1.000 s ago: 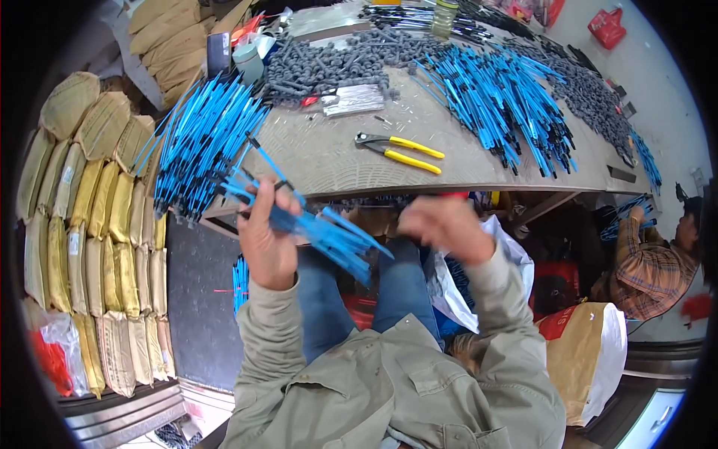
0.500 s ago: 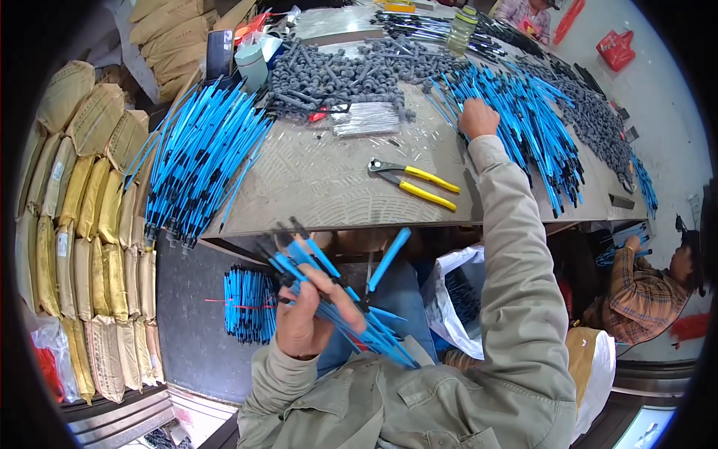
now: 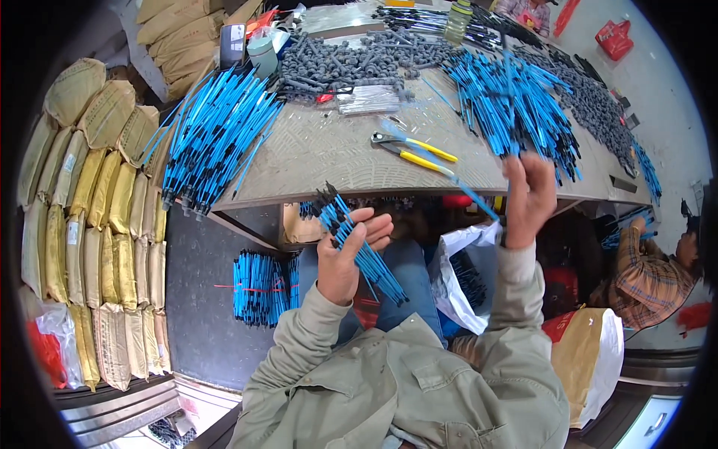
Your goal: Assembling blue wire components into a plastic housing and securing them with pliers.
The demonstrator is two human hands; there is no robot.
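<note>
My left hand [image 3: 342,263] holds a bundle of thin blue rods with black ends [image 3: 360,245] over my lap, thumb across it and the other fingers partly extended. My right hand [image 3: 531,196] is raised near the table's front edge, fingers closed on blue rods. One blurred blue rod [image 3: 473,196] slants from that hand toward the upper left, and another blurred streak rises above the fingers. Behind it lies a large pile of blue rods [image 3: 486,93] on the table. Yellow-handled cutting pliers [image 3: 419,153] rest at mid-table.
Another heap of blue rods [image 3: 217,138] lies at the table's left. Grey plastic pieces [image 3: 344,63] cover the back, near clear thin sticks [image 3: 368,99]. Tied rod bundles [image 3: 258,288] stand on the floor. A white sack [image 3: 449,288] hangs open beside my lap. A co-worker [image 3: 643,277] sits at right.
My right hand has drawn back from the right pile toward me, bringing blue rods. My left hand has shifted right and up, its bundle now steadier and more gathered.
</note>
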